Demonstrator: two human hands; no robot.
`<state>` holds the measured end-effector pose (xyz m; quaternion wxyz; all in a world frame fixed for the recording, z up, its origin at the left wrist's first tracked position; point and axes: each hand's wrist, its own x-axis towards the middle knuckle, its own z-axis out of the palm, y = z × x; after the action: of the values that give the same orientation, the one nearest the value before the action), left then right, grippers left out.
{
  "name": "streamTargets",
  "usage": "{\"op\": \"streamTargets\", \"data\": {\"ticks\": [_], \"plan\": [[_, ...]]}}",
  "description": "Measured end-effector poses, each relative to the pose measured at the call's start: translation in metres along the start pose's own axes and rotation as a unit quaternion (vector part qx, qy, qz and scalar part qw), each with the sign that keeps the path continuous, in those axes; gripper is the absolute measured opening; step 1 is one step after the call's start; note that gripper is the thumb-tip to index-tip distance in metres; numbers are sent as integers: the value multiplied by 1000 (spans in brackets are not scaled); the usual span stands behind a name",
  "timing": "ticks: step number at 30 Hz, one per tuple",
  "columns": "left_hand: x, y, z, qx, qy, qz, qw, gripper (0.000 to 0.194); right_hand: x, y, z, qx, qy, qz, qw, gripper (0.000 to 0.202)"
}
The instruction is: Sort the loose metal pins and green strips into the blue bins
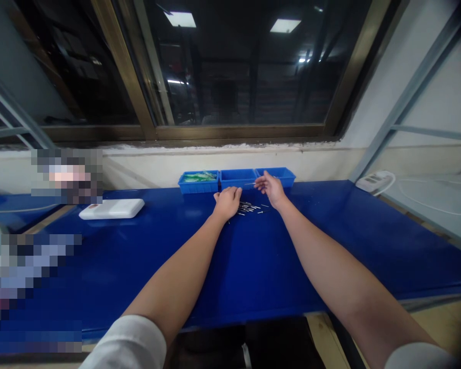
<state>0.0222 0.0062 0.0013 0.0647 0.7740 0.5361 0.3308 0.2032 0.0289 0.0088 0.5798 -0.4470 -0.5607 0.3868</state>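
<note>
Several thin metallic pins (248, 207) lie in a loose pile on the blue table. My left hand (228, 203) rests at the left edge of the pile, its fingers bent; whether it holds anything is hidden. Above and right of the pile, my right hand (269, 188) pinches one thin pin (250, 183) that points left, in front of the middle blue bin (237, 179). The left blue bin (198, 189) holds green and clear plastic material. Behind my right hand stands the right blue bin (288, 178), its contents mostly hidden.
A white box-like device (112, 209) lies on the blue table (249, 277) at the left. Farther right is a white power strip (373, 181) with a cable, beside a grey metal frame (403, 97). The wall and window stand behind the bins.
</note>
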Motion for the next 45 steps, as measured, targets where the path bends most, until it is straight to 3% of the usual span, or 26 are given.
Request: {"op": "streamTargets", "data": {"ticks": [4,8,15,19,23,26,30,32,37,45], "plan": [[0,-1,0,-8,5,-12,1000,29,5,0,-13,-85,125,-21,988,80],[0,-1,0,6,16,-9,1000,27,4,0,-22,-168,216,-55,960,83],[-1,-2,-1,7,18,-9,1000,14,0,1,-24,-259,196,8,946,70],[0,-4,-1,-13,31,-17,999,12,1,2,-20,-283,188,-57,939,48],[3,-8,-2,-78,56,-51,994,6,-6,-4,-6,-327,106,-152,927,18],[7,-13,-1,-160,97,-101,977,6,-17,-14,12,-345,-46,-189,918,10],[12,-23,4,-250,149,-157,944,9,-34,-31,42,-404,-229,-226,856,16],[14,-27,6,-275,158,-171,933,11,-41,-37,54,-431,-286,-231,824,23],[15,-29,6,-320,165,-195,912,14,-52,-41,68,-496,-315,-214,780,20],[15,-28,7,-329,164,-186,911,16,-46,-36,60,-511,-296,-222,776,10]]}}
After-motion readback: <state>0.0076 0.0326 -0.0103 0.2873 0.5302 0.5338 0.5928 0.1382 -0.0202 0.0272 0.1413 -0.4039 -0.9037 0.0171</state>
